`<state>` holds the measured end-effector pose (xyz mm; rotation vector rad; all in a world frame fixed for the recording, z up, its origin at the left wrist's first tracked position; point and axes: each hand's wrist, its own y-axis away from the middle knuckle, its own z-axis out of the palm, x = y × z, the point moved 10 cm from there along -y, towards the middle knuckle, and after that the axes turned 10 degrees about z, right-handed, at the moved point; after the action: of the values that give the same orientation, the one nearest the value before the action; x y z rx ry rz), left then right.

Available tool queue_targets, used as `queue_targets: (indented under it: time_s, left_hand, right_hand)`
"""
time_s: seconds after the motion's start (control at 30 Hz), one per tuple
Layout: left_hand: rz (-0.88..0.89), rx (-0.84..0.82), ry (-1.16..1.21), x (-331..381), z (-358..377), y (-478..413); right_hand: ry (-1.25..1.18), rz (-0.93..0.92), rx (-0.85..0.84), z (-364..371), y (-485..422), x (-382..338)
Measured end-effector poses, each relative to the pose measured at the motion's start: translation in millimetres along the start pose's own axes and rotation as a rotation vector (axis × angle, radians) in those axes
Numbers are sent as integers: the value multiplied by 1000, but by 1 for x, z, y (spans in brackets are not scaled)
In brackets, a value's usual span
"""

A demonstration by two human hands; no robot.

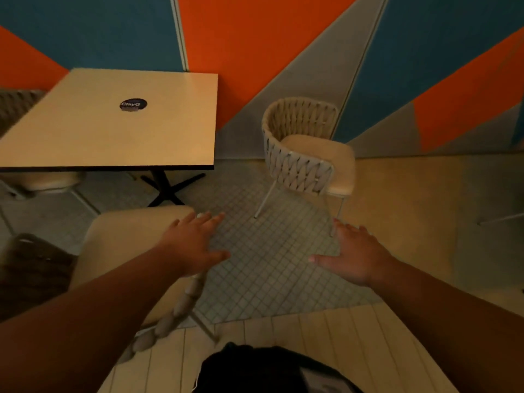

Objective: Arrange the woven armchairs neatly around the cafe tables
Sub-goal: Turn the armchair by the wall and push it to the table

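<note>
A beige woven armchair [300, 154] with a cream seat stands by the painted wall, right of the square cafe table [113, 129], turned away from it. A second woven armchair [124, 245] sits below me at the table's near side, its seat facing the table and its woven rim running under my left forearm. My left hand [195, 242] hovers open over that chair's right edge. My right hand [354, 256] is open above the tiled floor, short of the far chair's front leg. Neither hand touches a chair.
A third chair's seat [48, 182] shows under the table's left side. The table's black cross base [167, 188] stands on grey mosaic tiles. Another chair's leg [502, 219] pokes in at the right edge. The orange, blue and grey wall [255, 52] is behind.
</note>
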<state>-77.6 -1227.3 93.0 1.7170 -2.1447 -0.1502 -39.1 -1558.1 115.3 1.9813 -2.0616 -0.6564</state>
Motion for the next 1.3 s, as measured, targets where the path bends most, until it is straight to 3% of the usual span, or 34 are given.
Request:
queue_targets:
  time_s: [0.7,0.9,1.07,1.17,1.3]
  left_hand:
    - [-152,7,-2,29,-67,-285]
    - [-290,-22,85,55,-20,-325]
    - [-349,-63,187,78,23,-374]
    - [-352,-109,211,71,43,-414]
    - [-319,-135,68,29,38,-485]
  right_hand:
    - [-91,-96,-102,-91,-293,63]
    - [-72,-189,-124,-103,-390,78]
    - [-59,-135,-148,-91,-466,95]
    - [-43,-135,-138,-75,-510,78]
    - [-14,-182,-119,-69,-564,23]
